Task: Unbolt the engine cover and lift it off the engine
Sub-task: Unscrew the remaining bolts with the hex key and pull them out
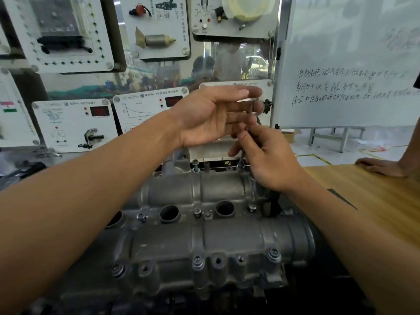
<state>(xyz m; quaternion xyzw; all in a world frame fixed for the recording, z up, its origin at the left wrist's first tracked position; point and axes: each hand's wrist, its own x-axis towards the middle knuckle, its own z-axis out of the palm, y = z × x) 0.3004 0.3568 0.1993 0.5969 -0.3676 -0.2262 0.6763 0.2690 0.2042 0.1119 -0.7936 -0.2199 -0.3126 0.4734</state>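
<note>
The grey cast engine cover [218,242] lies in front of me with two open round wells along its middle. Several bolts stand in it, one at the back [195,165] and one at the front [197,262]. A thin wrench [249,110] stands upright over a bolt at the cover's back right corner [239,166]. My right hand [268,160] pinches its shaft low down. My left hand [211,119] is raised, palm toward me, fingers straight, and holds the wrench's silver top end between thumb and fingers.
A wooden table [375,201] runs along the right, and another person's hand [381,165] rests on it. Behind the engine stands a wall of white training panels [72,123]. A whiteboard [350,64] with writing stands at the back right.
</note>
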